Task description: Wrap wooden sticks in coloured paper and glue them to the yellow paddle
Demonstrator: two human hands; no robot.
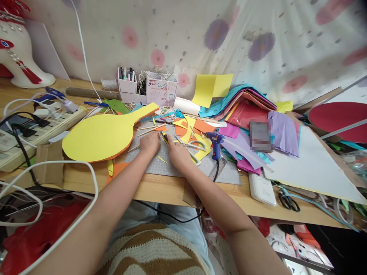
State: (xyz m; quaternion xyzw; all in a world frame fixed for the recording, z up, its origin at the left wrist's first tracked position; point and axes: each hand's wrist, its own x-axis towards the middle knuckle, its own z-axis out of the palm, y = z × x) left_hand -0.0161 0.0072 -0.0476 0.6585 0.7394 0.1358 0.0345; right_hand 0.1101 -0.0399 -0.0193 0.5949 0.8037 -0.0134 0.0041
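My right hand (179,152) is closed around a yellow and black utility knife (164,138), its index finger stretched along the tool. Just left of it, my left hand (150,142) presses down with bent fingers on the grey cutting mat (149,166). What the left fingers pinch is hidden. Thin wooden sticks (151,130) lie beyond the left hand. A pair of scissors (196,145) with pale handles rests beside my right hand. To the left lies a large yellow paddle-shaped cutout (99,137) with an orange underside.
A blue glue gun (215,144) stands right of my hands, its black cord hanging over the table edge. Colored sheets (243,109) are piled at the back right. A power strip (61,124) with cables sits left. Black scissors (289,199) lie near the front edge.
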